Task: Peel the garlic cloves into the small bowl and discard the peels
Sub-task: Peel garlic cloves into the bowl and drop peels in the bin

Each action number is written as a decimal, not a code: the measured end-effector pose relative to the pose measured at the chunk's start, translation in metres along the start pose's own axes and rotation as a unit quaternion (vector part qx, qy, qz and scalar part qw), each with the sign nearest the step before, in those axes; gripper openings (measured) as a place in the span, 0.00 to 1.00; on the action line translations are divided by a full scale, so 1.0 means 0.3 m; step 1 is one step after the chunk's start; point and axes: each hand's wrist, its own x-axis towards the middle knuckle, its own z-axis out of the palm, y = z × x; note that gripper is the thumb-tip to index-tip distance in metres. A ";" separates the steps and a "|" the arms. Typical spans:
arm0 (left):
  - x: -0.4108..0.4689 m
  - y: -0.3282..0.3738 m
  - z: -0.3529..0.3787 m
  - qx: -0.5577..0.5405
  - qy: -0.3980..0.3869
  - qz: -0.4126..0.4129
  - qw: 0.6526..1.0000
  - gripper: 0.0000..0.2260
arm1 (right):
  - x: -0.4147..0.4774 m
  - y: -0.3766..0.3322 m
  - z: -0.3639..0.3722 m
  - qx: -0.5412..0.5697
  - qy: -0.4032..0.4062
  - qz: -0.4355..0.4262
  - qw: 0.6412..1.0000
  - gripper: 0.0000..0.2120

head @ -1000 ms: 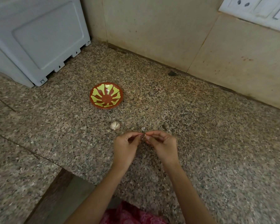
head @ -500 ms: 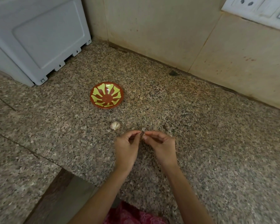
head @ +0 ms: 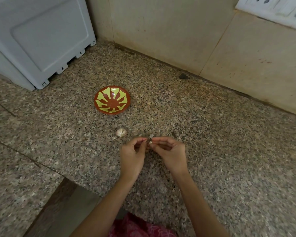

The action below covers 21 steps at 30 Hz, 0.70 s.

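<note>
A small red bowl (head: 112, 99) with yellow petal marks sits on the speckled granite counter (head: 212, 151), with nothing visible inside it. An unpeeled garlic piece (head: 121, 132) lies between the bowl and my hands. My left hand (head: 132, 155) and my right hand (head: 169, 152) meet fingertip to fingertip just above the counter, both pinching one small garlic clove (head: 150, 142) that is mostly hidden by the fingers. A pale scrap of peel (head: 151, 136) lies just beyond the fingertips.
A grey-white appliance (head: 41, 36) stands at the back left. The tiled wall (head: 178, 31) runs behind, with a switch plate (head: 277, 9) at top right. A dark fleck (head: 183, 76) lies by the wall. The counter's front edge drops off at lower left.
My hands stay together on the clove, with only small finger shifts. The view has moved slightly; the bowl and the loose garlic piece have not moved.
</note>
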 end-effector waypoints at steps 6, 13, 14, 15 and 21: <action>-0.001 -0.011 -0.003 -0.003 0.008 -0.015 1.000 0.05 | 0.001 -0.003 -0.006 -0.053 0.012 -0.003 0.998 0.11; 0.000 -0.032 -0.018 0.097 -0.009 0.043 0.994 0.04 | 0.000 -0.005 -0.017 -0.069 0.015 -0.017 0.997 0.13; 0.001 -0.033 -0.017 0.101 -0.005 0.042 0.994 0.03 | -0.002 -0.006 -0.018 -0.071 0.014 -0.023 0.997 0.13; 0.003 -0.035 -0.016 0.103 -0.002 0.036 0.994 0.03 | -0.004 -0.007 -0.019 -0.074 0.013 -0.028 0.997 0.14; 0.004 -0.011 -0.017 0.070 -0.048 0.061 0.995 0.13 | -0.009 -0.011 -0.016 -0.099 0.007 -0.056 0.993 0.13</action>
